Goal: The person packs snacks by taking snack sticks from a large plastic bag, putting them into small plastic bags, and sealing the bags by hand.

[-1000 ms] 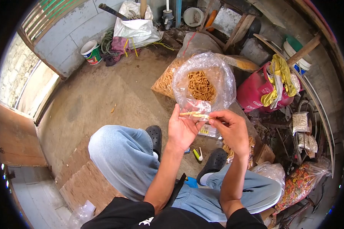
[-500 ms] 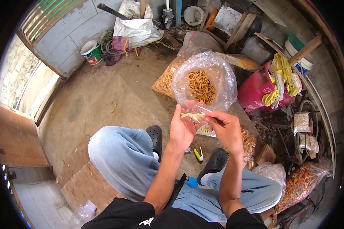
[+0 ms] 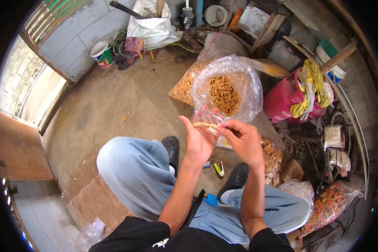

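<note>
A small clear plastic bag (image 3: 210, 125) with a few pale yellow snack sticks inside lies across the fingers of my left hand (image 3: 198, 136). That hand is palm up, its thumb spread to the side and its fingers stretched out under the plastic. From the right, my right hand (image 3: 241, 140) pinches the bag's edge between thumb and fingers. Just beyond both hands stands a large open clear sack (image 3: 251, 90) of golden-brown snack sticks (image 3: 223, 95). Near my feet a green stapler-like tool (image 3: 218, 169) lies on the floor.
Filled snack packets (image 3: 271, 161) are heaped by my right foot. A pink tub (image 3: 281, 98) draped with yellow cloth (image 3: 315, 84) stands at right. Below it sits a bag of colourful snacks (image 3: 334, 206). At the far left wall are a paint bucket (image 3: 102, 54) and a white sack (image 3: 151, 31).
Both hands have shifted slightly left with the small bag. My left thumb has swung outward from the bag, while my right hand keeps its pinch.
</note>
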{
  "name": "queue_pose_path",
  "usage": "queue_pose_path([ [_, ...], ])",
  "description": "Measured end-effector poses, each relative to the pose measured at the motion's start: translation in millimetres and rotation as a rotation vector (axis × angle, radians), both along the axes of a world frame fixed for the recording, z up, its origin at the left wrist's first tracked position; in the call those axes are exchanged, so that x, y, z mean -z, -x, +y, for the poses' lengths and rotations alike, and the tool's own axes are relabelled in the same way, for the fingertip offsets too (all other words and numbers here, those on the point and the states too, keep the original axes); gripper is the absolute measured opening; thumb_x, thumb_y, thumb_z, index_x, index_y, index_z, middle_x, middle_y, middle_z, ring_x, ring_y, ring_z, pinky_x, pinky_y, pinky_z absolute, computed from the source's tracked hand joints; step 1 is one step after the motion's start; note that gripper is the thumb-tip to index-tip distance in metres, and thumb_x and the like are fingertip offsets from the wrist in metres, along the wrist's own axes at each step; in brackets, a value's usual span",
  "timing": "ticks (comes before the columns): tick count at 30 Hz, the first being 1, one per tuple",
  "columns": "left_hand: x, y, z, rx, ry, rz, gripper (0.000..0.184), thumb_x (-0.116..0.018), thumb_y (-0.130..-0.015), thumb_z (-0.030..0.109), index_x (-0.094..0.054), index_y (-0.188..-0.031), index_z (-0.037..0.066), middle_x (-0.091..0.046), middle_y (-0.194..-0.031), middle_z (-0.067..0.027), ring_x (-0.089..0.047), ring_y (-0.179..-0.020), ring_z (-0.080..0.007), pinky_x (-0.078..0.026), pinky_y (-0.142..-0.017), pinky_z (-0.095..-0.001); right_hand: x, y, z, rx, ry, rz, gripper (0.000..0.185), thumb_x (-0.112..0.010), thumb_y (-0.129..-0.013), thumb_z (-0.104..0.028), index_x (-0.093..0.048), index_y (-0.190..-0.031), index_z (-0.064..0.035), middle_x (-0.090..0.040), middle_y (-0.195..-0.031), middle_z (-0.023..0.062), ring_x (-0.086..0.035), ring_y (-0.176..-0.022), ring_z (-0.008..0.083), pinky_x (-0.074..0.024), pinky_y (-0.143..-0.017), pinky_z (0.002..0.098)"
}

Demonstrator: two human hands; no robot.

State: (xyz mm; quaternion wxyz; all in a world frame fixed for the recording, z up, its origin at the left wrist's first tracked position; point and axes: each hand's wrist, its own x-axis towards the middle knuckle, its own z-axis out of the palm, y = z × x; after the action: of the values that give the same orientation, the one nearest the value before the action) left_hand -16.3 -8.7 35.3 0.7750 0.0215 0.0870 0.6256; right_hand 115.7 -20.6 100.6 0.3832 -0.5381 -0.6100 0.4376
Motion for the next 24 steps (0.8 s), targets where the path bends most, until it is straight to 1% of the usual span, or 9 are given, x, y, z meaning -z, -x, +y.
queue_pose_path([
  [6, -1, -4, -2, -0.04, 0.054, -0.048, 0.065, -0.022, -0.091, 0.067, -0.047, -0.125, 0.018, -0.055, -0.122, -0.009, -0.056, -0.104, -0.0251, -0.049, -0.085, -0.0398, 5, 6, -3, 0.058, -0.039, -0.022, 0.019, -0.068, -0.081, -0.009, -0.067, -0.096, 0.0018, -0.065, -0.073, 0.0086, -0.054, -0.062, 0.0079, -0.0429, -0.056, 0.0248],
  [8, -3, -5, -1, -0.065, 0.084, -0.062, 0.066, -0.023, -0.09, 0.068, -0.047, -0.125, 0.018, -0.055, -0.121, -0.0096, -0.057, -0.102, -0.024, -0.05, -0.082, -0.0388, -5, 5, -7, -0.073, -0.123, -0.128, 0.016, -0.068, -0.082, -0.004, -0.067, -0.097, 0.0013, -0.062, -0.078, 0.0013, -0.051, -0.064, 0.0059, -0.041, -0.057, 0.0227],
  [9, -2, -3, -1, -0.063, 0.067, -0.06, 0.065, -0.021, -0.091, 0.067, -0.048, -0.124, 0.018, -0.055, -0.122, -0.0086, -0.054, -0.106, -0.0253, -0.049, -0.085, -0.0406, -5, 5, -7, -0.07, -0.123, -0.13, 0.016, -0.068, -0.082, -0.004, -0.067, -0.097, 0.0013, -0.062, -0.078, 0.0013, -0.051, -0.064, 0.0059, -0.041, -0.057, 0.0227],
  [11, -1, -2, -2, -0.057, 0.049, -0.058, 0.066, -0.019, -0.092, 0.066, -0.049, -0.124, 0.018, -0.055, -0.122, -0.0076, -0.051, -0.111, -0.0266, -0.048, -0.088, -0.0423, -4, 6, -8, -0.063, -0.189, -0.189, 0.019, -0.07, -0.078, -0.007, -0.068, -0.095, 0.0, -0.063, -0.081, 0.0093, -0.056, -0.064, 0.0172, -0.0456, -0.06, 0.0283],
  [14, 1, -2, -1, -0.011, -0.02, -0.11, 0.067, -0.019, -0.091, 0.067, -0.049, -0.122, 0.016, -0.054, -0.122, -0.0075, -0.053, -0.108, -0.0251, -0.048, -0.088, -0.0394, 0, 12, -8, 0.017, -0.223, -0.187, 0.018, -0.069, -0.077, -0.004, -0.069, -0.095, -0.0014, -0.063, -0.082, 0.0103, -0.059, -0.066, 0.0203, -0.0471, -0.062, 0.0303],
  [16, 8, -2, 1, 0.018, 0.113, -0.036, 0.066, -0.023, -0.091, 0.068, -0.051, -0.115, 0.013, -0.06, -0.108, -0.0067, -0.058, -0.091, -0.0199, -0.051, -0.075, -0.0339, 10, 12, -8, 0.034, -0.254, -0.183, 0.017, -0.068, -0.077, -0.004, -0.069, -0.095, -0.0026, -0.064, -0.083, 0.0103, -0.06, -0.068, 0.0217, -0.0477, -0.062, 0.0312],
  [20, 29, 5, 1, 0.156, 0.216, 0.139, 0.06, -0.028, -0.093, 0.064, -0.053, -0.108, 0.011, -0.062, -0.1, -0.0048, -0.058, -0.087, -0.0183, -0.052, -0.075, -0.034, 29, 15, -6, 0.109, -0.353, -0.24, 0.015, -0.065, -0.079, -0.006, -0.07, -0.093, -0.0054, -0.064, -0.085, 0.0096, -0.062, -0.074, 0.0262, -0.0494, -0.065, 0.0348],
  [22, 30, -1, 3, 0.108, 0.42, 0.189, 0.048, -0.039, -0.095, 0.056, -0.054, -0.101, 0.011, -0.061, -0.101, -0.005, -0.059, -0.09, -0.0176, -0.052, -0.08, -0.0346, 38, 19, -5, 0.138, -0.39, -0.325, 0.014, -0.065, -0.08, -0.008, -0.07, -0.092, -0.0058, -0.063, -0.085, 0.0094, -0.062, -0.076, 0.0269, -0.0496, -0.066, 0.036],
  [24, 36, -11, 5, 0.033, 0.423, 0.169, 0.04, -0.043, -0.096, 0.049, -0.055, -0.1, 0.011, -0.061, -0.102, -0.0049, -0.059, -0.092, -0.0178, -0.051, -0.082, -0.0348, 48, 19, -3, 0.165, -0.424, -0.406, 0.013, -0.064, -0.081, -0.01, -0.07, -0.092, -0.0062, -0.063, -0.085, 0.0092, -0.062, -0.078, 0.0277, -0.0498, -0.068, 0.0373],
])
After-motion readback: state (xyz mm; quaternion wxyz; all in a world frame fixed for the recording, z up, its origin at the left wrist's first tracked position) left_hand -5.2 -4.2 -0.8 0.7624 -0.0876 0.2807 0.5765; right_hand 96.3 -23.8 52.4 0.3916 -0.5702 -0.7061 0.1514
